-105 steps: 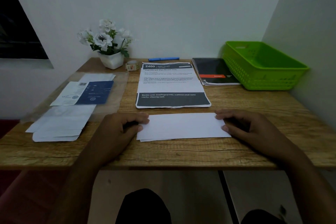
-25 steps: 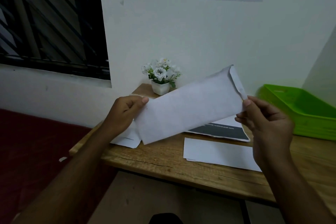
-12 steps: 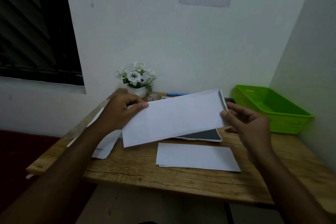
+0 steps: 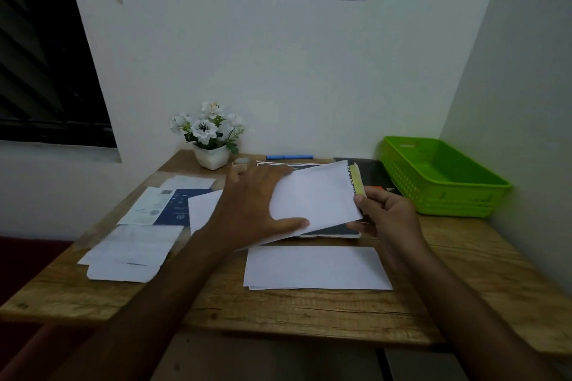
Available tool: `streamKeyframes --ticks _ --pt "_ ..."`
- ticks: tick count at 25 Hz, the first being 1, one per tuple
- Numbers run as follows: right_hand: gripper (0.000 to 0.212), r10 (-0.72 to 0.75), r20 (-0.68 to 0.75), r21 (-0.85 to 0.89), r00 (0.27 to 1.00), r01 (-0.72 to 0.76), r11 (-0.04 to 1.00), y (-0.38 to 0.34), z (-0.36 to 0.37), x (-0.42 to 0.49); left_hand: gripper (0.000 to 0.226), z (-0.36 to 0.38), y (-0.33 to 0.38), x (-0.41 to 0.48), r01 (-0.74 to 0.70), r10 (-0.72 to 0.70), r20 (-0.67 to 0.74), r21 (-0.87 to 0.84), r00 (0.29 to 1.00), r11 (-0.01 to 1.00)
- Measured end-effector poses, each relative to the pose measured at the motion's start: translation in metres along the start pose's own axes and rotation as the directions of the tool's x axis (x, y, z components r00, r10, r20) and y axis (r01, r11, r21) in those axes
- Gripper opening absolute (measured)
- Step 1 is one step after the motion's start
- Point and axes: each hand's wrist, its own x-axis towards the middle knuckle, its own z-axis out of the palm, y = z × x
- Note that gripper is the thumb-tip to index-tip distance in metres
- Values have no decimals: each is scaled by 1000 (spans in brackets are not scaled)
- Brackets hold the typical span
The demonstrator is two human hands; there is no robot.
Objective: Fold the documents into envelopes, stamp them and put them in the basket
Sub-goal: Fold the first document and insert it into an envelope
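I see the wooden table [image 4: 309, 315], with the green basket [image 4: 442, 195] at its back right. The folded document [image 4: 315, 267] lies flat near the front edge. The envelope [image 4: 318, 195] is held above it, flap open. My left hand [image 4: 247, 204] is spread straight across it, fingertips hidden behind the paper. My right hand [image 4: 387, 216] pinches its right end. Spare envelopes [image 4: 130, 257] lie to the left, flower pot [image 4: 212, 158] and blue pen [image 4: 289, 157] at the back.

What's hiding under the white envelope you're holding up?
Only the bottom edge of a printed sheet with a dark band peeks out beneath the white paper envelope. The rest of it is covered.
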Motion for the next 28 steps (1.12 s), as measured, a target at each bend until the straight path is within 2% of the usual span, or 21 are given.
streamKeyframes --ticks 5,11,15,20,28 --pt "13 49 81 82 995 -56 995 11 0 11 114 22 10 14 -84 79 50 123 996 989" --pt "23 109 296 172 949 -166 971 5 -2 45 100 31 -5 41 -185 202 -68 201 977 962" --pt "23 71 305 123 950 -113 986 11 2 65 100 34 -18 54 -235 248 -25 240 968 942" --pt "30 83 330 79 940 -115 990 28 -4 74 99 45 -23 48 -255 266 -21 220 964 942" --pt "39 82 389 155 917 -153 976 32 -6 72 97 43 -20 39 -232 237 -47 87 970 969"
